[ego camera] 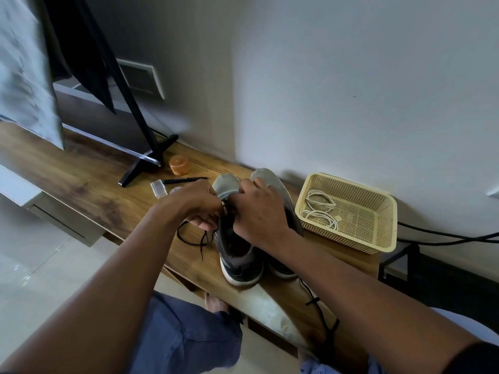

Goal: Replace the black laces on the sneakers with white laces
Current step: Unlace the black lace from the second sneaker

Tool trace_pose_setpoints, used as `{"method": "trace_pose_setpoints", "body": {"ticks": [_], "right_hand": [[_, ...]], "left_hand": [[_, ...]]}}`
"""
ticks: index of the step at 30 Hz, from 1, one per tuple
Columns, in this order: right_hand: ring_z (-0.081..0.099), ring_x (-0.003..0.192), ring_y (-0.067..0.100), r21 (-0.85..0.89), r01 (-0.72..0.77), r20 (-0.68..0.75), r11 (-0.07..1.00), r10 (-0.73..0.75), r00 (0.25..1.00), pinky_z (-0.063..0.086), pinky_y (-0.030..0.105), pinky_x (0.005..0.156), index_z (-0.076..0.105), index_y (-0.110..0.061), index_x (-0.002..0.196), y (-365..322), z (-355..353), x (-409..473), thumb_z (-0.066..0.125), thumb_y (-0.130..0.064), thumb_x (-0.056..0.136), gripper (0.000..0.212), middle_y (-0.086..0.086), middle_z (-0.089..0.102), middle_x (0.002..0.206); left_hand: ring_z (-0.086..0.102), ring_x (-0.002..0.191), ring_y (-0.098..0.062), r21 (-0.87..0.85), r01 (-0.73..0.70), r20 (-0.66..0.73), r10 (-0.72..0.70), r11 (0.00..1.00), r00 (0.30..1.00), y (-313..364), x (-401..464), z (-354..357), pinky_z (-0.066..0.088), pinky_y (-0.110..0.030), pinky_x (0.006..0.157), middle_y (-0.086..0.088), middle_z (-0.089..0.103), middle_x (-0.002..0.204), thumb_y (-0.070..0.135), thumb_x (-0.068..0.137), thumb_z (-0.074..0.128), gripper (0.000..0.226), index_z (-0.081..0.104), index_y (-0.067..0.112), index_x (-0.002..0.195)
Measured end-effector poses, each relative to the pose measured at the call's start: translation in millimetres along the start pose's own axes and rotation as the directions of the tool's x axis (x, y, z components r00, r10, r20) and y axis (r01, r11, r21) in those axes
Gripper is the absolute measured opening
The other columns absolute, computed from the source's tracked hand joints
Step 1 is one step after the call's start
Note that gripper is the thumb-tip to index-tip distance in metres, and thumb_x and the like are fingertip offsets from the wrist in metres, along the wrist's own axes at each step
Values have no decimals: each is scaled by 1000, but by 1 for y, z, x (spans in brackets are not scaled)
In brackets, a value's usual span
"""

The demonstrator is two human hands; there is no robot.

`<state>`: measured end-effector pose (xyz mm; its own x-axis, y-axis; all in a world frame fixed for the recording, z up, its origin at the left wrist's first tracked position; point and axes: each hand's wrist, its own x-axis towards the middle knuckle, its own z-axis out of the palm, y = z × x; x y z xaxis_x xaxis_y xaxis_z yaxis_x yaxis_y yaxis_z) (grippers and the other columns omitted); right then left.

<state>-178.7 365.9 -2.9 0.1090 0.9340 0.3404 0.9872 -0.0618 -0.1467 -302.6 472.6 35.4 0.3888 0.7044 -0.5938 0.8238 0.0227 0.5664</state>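
Head view: two sneakers stand side by side on a wooden shelf (89, 182), toes toward the wall at twelve o'clock. Both hands work over the lacing of the left sneaker (237, 255). The left hand (197, 203) has its fingers curled at the eyelets, apparently pinching the black lace (194, 240), whose freed length loops out on the wood at seven o'clock from that hand. The right hand (259, 214) lies curled over the tongue area and across onto the right sneaker (280, 195); whether it grips the lace or only steadies the shoe I cannot tell, since its fingertips are hidden. Another black lace (317, 300) trails from the right sneaker over the shelf's front edge, at five o'clock.

The white laces (320, 209) lie coiled in a yellow basket (378, 238), at three o'clock from the right hand, just beside the right sneaker and untouched.

Risks, as I judge them: a sharp pull on the lace could drag the left sneaker toward the shelf edge at six o'clock, since its heel sits close to it. The dangling lace could snag on an arm or knee and tip the right sneaker off.
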Motion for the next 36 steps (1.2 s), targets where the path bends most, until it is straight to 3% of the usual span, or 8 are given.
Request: {"method": "trace_pose_setpoints", "body": {"ticks": [3,7,11,17,20,25,31,36], "right_hand": [[52,85,23,96,-155,-57,983,161,985,30,31,66,63,-23,67,10,-6,4,61,-21,68,3,-3,57,81],[52,94,21,155,-264,52,952,259,965,31,31,73,53,-31,72,18,-11,9,58,-29,72,6,-7,60,96],[48,104,26,173,-93,103,981,76,992,45,37,86,68,-25,103,11,-13,10,58,-27,73,31,1,59,104],[49,103,31,28,152,115,988,-154,981,42,44,82,72,-19,88,-4,0,-1,64,-29,80,16,4,59,99],[49,102,31,-20,153,68,988,-152,986,41,44,79,73,-18,84,0,4,-1,64,-24,81,11,3,58,98],[45,97,25,8,20,-29,1000,-20,999,35,40,76,68,-21,69,1,-1,3,60,-28,71,11,-4,53,94],[46,98,22,107,-268,-21,958,271,962,45,44,82,73,-23,78,23,-6,11,62,-28,73,13,-7,59,99],[53,101,24,261,-175,2,949,181,984,48,41,87,74,-19,99,18,-3,13,61,-25,82,22,0,60,106]], "left_hand": [[79,69,-26,-15,13,-4,-13,1000,1000,-1,-4,-1,60,-30,53,-21,78,81,2,93,73,11,72,-4,102],[79,74,-29,-2,1,-12,-1,1000,1000,-1,-6,-2,64,-35,61,-22,78,84,3,93,73,12,71,-3,104],[78,69,-24,-2,-1,6,1,1000,1000,-2,-7,-6,61,-31,57,-22,78,88,2,95,71,14,71,-4,107],[79,83,-32,20,-8,-3,8,1000,1000,-2,-8,-5,66,-40,75,-24,78,89,-2,94,69,14,71,-8,106],[78,76,-28,17,3,1,-3,1000,1000,0,-7,-5,64,-34,63,-24,78,89,-1,94,70,13,71,-8,106],[76,67,-24,3,16,5,-16,1000,1000,-1,-5,-4,60,-31,56,-19,77,82,4,94,72,12,72,-3,105],[76,64,-22,10,23,-12,-23,1000,1000,-3,-2,-4,61,-31,55,-18,78,82,4,93,74,11,72,-2,102],[76,60,-19,3,4,-16,-4,1000,1000,-3,-2,-6,59,-29,52,-20,78,84,2,93,73,10,72,-3,101]]}}
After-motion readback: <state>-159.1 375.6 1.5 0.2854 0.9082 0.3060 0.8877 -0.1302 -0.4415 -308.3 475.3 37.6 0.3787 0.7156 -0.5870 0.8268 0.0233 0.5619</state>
